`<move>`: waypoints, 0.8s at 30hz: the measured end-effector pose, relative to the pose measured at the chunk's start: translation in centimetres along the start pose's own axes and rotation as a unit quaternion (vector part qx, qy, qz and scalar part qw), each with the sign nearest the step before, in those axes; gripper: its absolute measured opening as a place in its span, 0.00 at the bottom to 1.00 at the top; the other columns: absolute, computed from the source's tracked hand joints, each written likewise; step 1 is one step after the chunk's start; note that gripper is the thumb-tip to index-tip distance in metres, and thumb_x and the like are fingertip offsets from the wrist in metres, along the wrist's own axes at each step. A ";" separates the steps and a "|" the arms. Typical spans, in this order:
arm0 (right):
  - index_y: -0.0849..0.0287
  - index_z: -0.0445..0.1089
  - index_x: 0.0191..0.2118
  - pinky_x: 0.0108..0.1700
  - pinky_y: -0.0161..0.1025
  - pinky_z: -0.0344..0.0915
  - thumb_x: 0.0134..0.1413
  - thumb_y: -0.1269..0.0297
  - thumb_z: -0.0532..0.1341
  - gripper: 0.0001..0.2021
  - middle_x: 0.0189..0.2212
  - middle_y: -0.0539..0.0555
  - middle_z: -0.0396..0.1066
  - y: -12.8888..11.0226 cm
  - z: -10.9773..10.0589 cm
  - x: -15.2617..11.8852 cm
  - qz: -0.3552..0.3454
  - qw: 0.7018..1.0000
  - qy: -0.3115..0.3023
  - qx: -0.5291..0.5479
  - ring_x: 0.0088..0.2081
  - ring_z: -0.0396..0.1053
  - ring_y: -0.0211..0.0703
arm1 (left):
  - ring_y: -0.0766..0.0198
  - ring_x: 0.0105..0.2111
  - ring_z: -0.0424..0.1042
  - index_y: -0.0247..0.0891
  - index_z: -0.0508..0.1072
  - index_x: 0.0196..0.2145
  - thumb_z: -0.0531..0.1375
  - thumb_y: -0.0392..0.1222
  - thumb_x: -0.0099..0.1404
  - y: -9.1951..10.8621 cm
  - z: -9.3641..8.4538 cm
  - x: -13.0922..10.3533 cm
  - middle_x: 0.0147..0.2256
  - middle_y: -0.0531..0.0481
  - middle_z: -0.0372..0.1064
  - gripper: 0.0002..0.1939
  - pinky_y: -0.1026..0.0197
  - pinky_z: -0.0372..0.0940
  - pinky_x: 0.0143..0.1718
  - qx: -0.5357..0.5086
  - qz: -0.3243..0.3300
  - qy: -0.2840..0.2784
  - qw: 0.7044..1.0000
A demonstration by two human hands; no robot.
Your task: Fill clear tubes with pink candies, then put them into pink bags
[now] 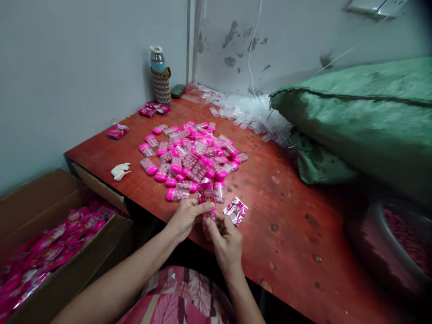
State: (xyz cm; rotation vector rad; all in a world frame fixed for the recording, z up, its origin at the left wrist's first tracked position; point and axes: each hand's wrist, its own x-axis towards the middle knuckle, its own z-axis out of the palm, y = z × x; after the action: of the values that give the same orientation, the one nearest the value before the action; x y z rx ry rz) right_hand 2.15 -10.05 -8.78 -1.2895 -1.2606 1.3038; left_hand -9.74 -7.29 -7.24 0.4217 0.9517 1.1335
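I note the left hand (187, 219) and right hand (228, 243) close together at the near edge of the red worktop (283, 216). The left fingers are clamped on a small container of pink balls (209, 216), with a printed pink wrapper (205, 192) at its upper part. The right fingers are closed on the container's lower end, the thumb lying over its face. I find the container upright or nearly so, its far end pointing to 12 o'clock.

Taking bearings from the hands, I record a pile of pink-capped clear containers (194, 157) at 12 o'clock, its nearest pieces just beyond the held one. A loose printed sachet (236, 211) lies flat at 2 o'clock, near the right hand. At 10 o'clock I log a crumpled white scrap (120, 171); at 11, small pink packets (118, 131) and a bottle (161, 78) in a knitted sleeve, with a dark green object (178, 91) beside it.

At 1 o'clock lies a heap of clear plastic pieces (243, 110), near a large green sack (364, 108) at 2 o'clock. At 3 o'clock I observe a basin (381, 225) holding pink contents, blurred. An open carton (114, 234) of pink packages stands at 9 o'clock, beside the worktop.
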 end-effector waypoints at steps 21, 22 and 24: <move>0.58 0.62 0.37 0.34 0.36 0.67 0.44 0.65 0.63 0.13 0.28 0.49 0.69 0.2 0.0 -0.2 0.071 0.978 -0.054 0.187 0.29 0.69 0.37 | 0.72 0.19 0.63 0.28 0.72 0.22 0.64 0.39 0.49 -1.0 -0.6 -1.7 0.20 0.49 0.66 0.09 0.69 0.60 0.21 -0.036 -0.013 -0.016 0.999; 0.58 0.62 0.35 0.31 0.35 0.67 0.44 0.64 0.63 0.11 0.25 0.48 0.69 0.2 0.1 -0.2 0.072 0.980 -0.040 0.183 0.26 0.68 0.36 | 0.72 0.19 0.63 0.28 0.72 0.22 0.64 0.39 0.50 -1.2 -0.5 -2.0 0.20 0.49 0.66 0.09 0.69 0.60 0.22 -0.033 -0.014 -0.024 0.999; 0.58 0.61 0.30 0.25 0.31 0.65 0.43 0.64 0.64 0.10 0.21 0.45 0.66 0.0 0.5 -0.2 0.077 0.980 -0.018 0.181 0.21 0.66 0.33 | 0.71 0.20 0.64 0.27 0.72 0.21 0.64 0.38 0.50 -1.5 -0.5 -2.8 0.20 0.49 0.66 0.09 0.68 0.61 0.24 -0.038 -0.015 -0.036 0.999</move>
State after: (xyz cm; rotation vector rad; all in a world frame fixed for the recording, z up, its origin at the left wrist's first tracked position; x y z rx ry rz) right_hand 1.66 -10.29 -8.80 -1.1221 -0.9062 1.5892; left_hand -9.58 -10.45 -7.40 0.3837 0.8482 1.1170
